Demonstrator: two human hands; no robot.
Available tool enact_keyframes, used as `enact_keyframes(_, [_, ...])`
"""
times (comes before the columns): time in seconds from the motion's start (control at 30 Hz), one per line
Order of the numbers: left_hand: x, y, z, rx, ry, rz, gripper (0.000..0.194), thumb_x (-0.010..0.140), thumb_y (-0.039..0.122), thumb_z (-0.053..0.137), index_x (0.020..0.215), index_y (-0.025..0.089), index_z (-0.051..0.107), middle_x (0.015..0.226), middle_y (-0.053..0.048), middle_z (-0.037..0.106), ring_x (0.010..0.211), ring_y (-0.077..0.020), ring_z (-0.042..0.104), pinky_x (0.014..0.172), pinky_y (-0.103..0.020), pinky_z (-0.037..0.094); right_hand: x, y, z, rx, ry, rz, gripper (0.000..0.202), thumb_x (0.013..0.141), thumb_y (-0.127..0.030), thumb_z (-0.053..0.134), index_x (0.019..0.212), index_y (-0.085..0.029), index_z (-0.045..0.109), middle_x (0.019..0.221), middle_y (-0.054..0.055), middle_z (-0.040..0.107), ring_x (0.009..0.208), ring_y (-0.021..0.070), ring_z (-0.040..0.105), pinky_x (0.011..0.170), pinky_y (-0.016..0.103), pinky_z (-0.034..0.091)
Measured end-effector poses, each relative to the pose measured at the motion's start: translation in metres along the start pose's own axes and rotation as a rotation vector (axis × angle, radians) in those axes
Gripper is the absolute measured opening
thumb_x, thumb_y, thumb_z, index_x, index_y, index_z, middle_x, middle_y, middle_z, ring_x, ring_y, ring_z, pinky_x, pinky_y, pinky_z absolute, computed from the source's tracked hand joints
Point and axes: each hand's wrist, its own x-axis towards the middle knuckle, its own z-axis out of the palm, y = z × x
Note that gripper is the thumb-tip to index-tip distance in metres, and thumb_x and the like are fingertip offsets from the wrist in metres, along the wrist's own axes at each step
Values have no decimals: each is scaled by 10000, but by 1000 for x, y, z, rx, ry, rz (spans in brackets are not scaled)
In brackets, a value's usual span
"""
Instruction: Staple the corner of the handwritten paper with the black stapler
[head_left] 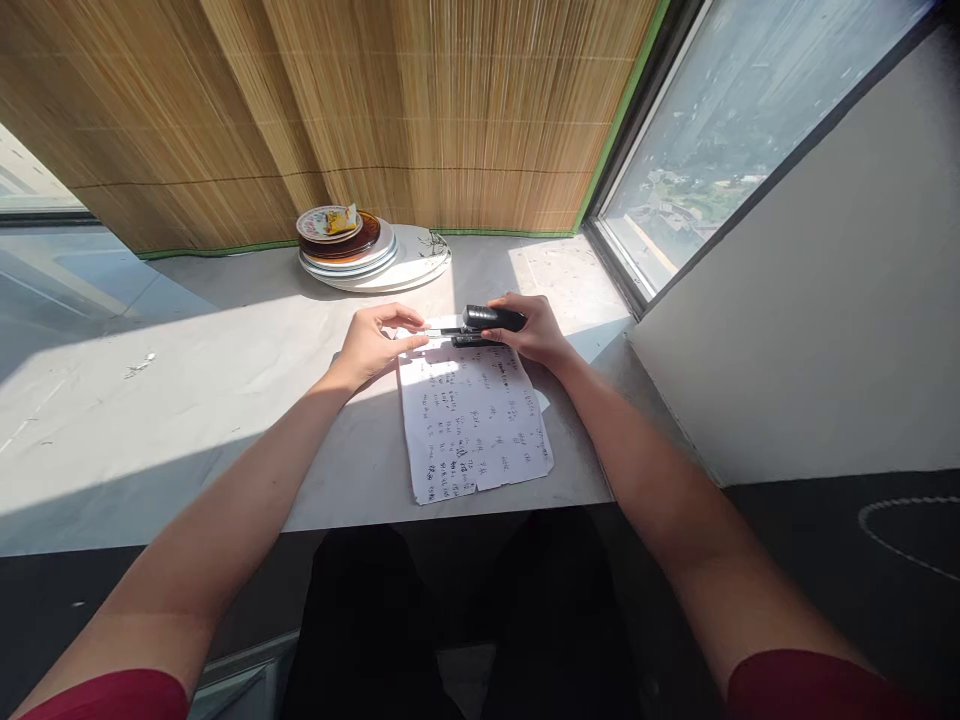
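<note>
A black stapler [493, 319] is held above the top edge of a sheet of handwritten paper [476, 425], which lies on the ledge. My right hand [534, 328] is closed round the stapler's right part, thumb below and fingers on top. On the other side, my left hand [380, 342] pinches a small pale metallic piece at the stapler's left end between thumb and fingers. Whether that piece is the staple tray or a strip of staples is too small to tell.
Behind my hands stands a stack of plates [349, 250] with a small yellow packet [341, 220] on top. A bamboo blind [450, 120] hangs behind it. The ledge [225, 400] ends near my legs; a wall [810, 300] rises at right.
</note>
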Motion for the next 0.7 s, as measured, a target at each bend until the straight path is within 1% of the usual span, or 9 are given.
enact_keyframes(0.13, [-4,6,5,-28,-20,17,270,731,368,955,925,245,813,990,-79,826,981,-296,779,793,-432,631,1,-8,2,25,-81,-34,353,797,-523,925,989,-238,844,826,28,671,819,232,617,782,458,532])
enact_keyframes(0.23, [-8,10,13,19,-57,71,278,748,285,913,1012,252,834,1039,-66,826,1026,-274,753,891,-437,615,2,-21,14,35,-197,-136,318,848,-537,898,978,-251,855,754,21,637,792,228,573,770,457,500])
enact_keyframes(0.33, [-10,10,19,58,-53,107,263,778,242,855,1039,263,833,1067,-50,819,1035,-261,737,927,-438,595,1,-30,29,38,-205,-193,293,896,-535,857,999,-261,856,746,23,649,783,226,564,775,460,496])
enact_keyframes(0.43, [-7,8,17,76,-33,137,295,787,261,868,1078,274,818,1119,-50,813,1055,-265,726,905,-436,593,0,-30,35,14,-167,-193,285,907,-524,841,1008,-258,848,760,24,668,788,227,575,783,464,511])
enact_keyframes(0.5, [-5,7,15,94,4,178,334,799,295,892,1120,274,800,1156,-50,809,1063,-265,725,939,-452,595,1,-27,33,-11,-140,-179,279,902,-501,842,1023,-250,843,803,31,700,812,231,600,782,458,527])
enact_keyframes(0.53, [-3,6,14,105,35,202,341,827,317,886,1151,275,789,1176,-52,808,1069,-264,728,973,-465,593,2,-25,31,-27,-109,-162,280,898,-486,843,1041,-245,840,838,37,721,826,233,618,785,455,538])
enact_keyframes(0.6, [-1,2,12,148,76,248,317,931,359,810,1236,284,767,1238,-60,806,1126,-266,734,1072,-494,572,4,-19,22,-78,15,-111,298,895,-454,834,1104,-242,830,927,51,759,869,242,662,801,452,564])
enact_keyframes(0.63, [0,0,12,191,53,268,315,987,374,745,1291,291,755,1303,-67,795,1199,-274,725,1133,-511,545,5,-17,16,-115,92,-85,308,904,-435,816,1148,-248,820,986,57,776,907,250,686,825,455,575])
enact_keyframes(0.7, [1,-5,11,327,-108,285,365,1047,403,642,1388,311,735,1495,-72,719,1403,-309,643,1246,-558,461,6,-11,2,-211,219,-50,318,936,-395,766,1228,-273,794,1103,62,797,1000,269,718,896,472,582])
